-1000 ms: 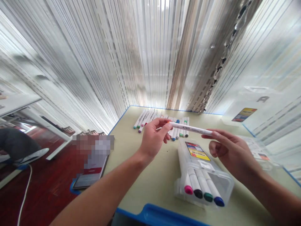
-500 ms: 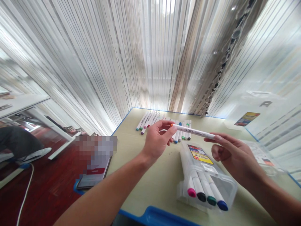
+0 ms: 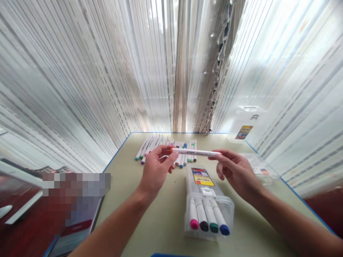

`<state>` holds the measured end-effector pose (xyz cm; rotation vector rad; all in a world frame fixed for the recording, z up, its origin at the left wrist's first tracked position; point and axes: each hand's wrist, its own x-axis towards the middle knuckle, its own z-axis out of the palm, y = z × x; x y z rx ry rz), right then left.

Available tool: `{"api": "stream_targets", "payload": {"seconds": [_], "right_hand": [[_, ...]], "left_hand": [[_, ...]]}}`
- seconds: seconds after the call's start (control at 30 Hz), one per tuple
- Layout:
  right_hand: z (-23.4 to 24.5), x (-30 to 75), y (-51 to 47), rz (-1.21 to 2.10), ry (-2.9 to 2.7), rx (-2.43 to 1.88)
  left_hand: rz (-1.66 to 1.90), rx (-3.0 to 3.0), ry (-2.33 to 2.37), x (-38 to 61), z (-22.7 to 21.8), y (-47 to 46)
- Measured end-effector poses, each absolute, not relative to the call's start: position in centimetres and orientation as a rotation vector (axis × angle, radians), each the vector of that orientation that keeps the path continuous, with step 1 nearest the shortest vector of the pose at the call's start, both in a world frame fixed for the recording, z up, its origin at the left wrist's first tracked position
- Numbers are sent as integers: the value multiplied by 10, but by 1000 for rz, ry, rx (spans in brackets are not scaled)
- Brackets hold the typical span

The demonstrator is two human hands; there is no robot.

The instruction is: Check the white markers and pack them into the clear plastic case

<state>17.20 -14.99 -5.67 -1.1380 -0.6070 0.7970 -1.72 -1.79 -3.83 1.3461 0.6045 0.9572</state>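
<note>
- Both hands share one thing: the left hand [image 3: 157, 169] pinches the orange-tipped end of a white marker [image 3: 195, 152] between thumb and fingertips, and the right hand [image 3: 235, 171] pinches the other end between thumb and forefinger.
- Held this way, the marker lies nearly level in the air above the table [image 3: 160, 214], touching nothing else. With a grip at each end the middle of the barrel is bare, probably so that its printing can be read or an end worked.
- Just below and toward the person lies a clear plastic case [image 3: 230, 208] on its side, with a yellow label [image 3: 203, 176] on top. Four markers [image 3: 209, 225] lie side by side inside it, their pink, black, green and blue caps facing the person. The space beside them looks free.
- Behind the hands a row of loose markers [image 3: 146, 148] lies in parallel near the far edge, partly hidden by the fingers and the held marker.
- To the right of the right hand sits another clear case [image 3: 258, 166], and a third clear pack [image 3: 245, 128] leans at the striped curtain [image 3: 107, 71].
- A booklet [image 3: 75, 232] lies by the table's left edge, well apart from the hands.
</note>
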Motion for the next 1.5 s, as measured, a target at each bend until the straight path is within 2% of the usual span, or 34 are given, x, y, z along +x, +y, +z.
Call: {"api": "stream_targets", "payload": {"seconds": [0.5, 1.1, 1.5], "right_hand": [[-55, 172, -148, 885, -603, -1094], [-56, 171, -148, 841, -612, -1081], [-48, 167, -154, 856, -710, -1003]], "left_hand": [[947, 1386, 382, -24, -37, -25], [993, 1324, 581, -17, -36, -19], [859, 921, 548, -16, -37, -7]]}}
